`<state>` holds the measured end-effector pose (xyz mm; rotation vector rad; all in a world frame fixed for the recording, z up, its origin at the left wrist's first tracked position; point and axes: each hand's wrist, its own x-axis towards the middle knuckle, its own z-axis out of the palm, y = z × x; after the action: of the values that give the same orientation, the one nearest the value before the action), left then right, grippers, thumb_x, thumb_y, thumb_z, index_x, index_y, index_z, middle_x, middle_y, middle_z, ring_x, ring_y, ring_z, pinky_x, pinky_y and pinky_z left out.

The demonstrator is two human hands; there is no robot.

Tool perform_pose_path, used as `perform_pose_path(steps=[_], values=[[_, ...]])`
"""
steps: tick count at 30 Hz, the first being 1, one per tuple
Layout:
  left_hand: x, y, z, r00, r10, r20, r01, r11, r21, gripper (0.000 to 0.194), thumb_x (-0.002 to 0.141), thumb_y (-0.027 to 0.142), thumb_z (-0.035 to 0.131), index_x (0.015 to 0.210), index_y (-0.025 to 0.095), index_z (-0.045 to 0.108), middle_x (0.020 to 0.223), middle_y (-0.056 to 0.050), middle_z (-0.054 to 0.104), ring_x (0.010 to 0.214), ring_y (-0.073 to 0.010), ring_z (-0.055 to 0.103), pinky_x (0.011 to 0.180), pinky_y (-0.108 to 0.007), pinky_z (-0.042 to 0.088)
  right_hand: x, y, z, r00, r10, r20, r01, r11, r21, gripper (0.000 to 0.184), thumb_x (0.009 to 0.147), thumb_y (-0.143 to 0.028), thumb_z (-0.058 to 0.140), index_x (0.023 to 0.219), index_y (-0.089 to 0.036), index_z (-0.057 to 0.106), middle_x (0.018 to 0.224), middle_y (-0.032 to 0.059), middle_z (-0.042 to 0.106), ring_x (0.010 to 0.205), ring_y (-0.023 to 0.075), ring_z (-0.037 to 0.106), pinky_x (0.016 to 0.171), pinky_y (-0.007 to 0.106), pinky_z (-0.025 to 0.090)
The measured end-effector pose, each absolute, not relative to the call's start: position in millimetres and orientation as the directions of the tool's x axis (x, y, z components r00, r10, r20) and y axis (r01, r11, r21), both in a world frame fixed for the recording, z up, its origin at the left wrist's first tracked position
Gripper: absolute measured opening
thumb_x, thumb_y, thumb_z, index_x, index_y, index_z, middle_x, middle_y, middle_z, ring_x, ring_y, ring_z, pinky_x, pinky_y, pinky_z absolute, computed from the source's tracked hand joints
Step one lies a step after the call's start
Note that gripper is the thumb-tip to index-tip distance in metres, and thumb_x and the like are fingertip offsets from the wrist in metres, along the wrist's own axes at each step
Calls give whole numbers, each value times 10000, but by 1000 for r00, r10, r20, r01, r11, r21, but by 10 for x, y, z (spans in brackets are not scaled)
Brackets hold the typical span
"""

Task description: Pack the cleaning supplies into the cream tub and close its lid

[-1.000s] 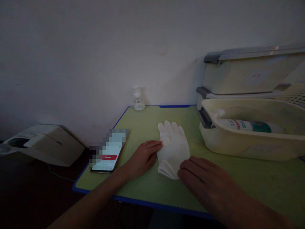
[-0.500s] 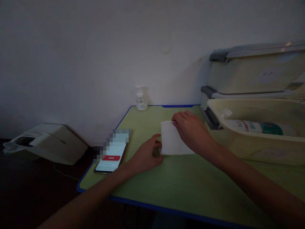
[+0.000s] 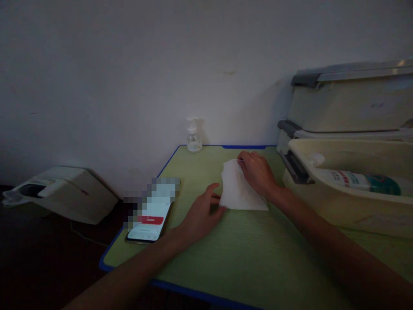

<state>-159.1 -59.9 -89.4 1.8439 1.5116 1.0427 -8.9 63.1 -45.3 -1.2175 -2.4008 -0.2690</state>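
A white, square, folded tissue [image 3: 238, 189] lies on the green tabletop [image 3: 226, 258], its far edge lifted a little. My right hand [image 3: 256, 171] pinches that far edge between thumb and fingers and covers the tissue's right side. Beside the tissue's left edge is my left hand [image 3: 204, 213], open, with thumb and fingers apart and curved. The left thumb tip is at the near left corner; whether it presses on the tissue I cannot tell.
A lit phone [image 3: 153, 215] lies left of my left hand. At the back stands a clear pump bottle [image 3: 194, 140]. On the right, a cream bin [image 3: 348, 211] holds a white and green bottle [image 3: 364, 181], with lidded boxes [image 3: 351, 103] behind. A white bin-like container [image 3: 77, 193] sits lower left.
The tissue's far edge has been raised and bent by my right hand, and its left edge now looks uneven. My left hand stays beside it. The view has shifted slightly.
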Motion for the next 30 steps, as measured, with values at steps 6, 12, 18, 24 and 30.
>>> perform_pose_path(steps=[6, 12, 18, 24, 30], values=[[-1599, -617, -894, 89, 963, 254, 577, -258, 775, 504, 728, 90, 514, 1200, 155, 352, 927, -68, 667, 899, -215, 607, 840, -397, 452, -96, 779, -633, -557, 736, 384, 776, 627, -76, 156, 864, -104, 403, 834, -130, 555, 812, 84, 629, 760, 179, 553, 642, 263, 366], [-1614, -631, -908, 144, 953, 266, 631, -296, 718, 497, 706, 65, 506, 1191, 165, 467, 1089, -84, 596, 990, -207, 544, 896, -397, 418, -66, 859, -835, -559, 756, 341, 769, 626, -129, 102, 838, -98, 458, 797, -135, 544, 844, 82, 628, 764, 160, 559, 663, 248, 371], [-1598, -618, -874, 223, 943, 249, 674, -333, 660, 416, 715, 49, 497, 1121, 99, 573, 986, -93, 604, 960, -198, 520, 894, -365, 414, -65, 839, -789, -515, 761, 395, 786, 603, -138, 129, 848, -103, 429, 877, -145, 548, 915, 85, 616, 869, 195, 544, 716, 293, 343], [-1583, -631, -870, 295, 924, 242, 731, -381, 565, 434, 746, 74, 495, 1177, 96, 536, 1057, -104, 549, 998, -207, 475, 924, -379, 390, -76, 821, -783, -499, 761, 415, 809, 580, -92, 163, 859, -101, 394, 888, -141, 549, 934, 98, 616, 904, 226, 531, 745, 329, 313], [-1575, -649, -870, 329, 913, 242, 772, -408, 488, 418, 780, 103, 477, 1196, 108, 519, 1083, -110, 536, 1022, -217, 466, 920, -396, 394, -77, 832, -861, -506, 773, 382, 822, 566, -56, 137, 860, -130, 423, 914, -140, 548, 970, 101, 619, 920, 230, 529, 733, 325, 316]])
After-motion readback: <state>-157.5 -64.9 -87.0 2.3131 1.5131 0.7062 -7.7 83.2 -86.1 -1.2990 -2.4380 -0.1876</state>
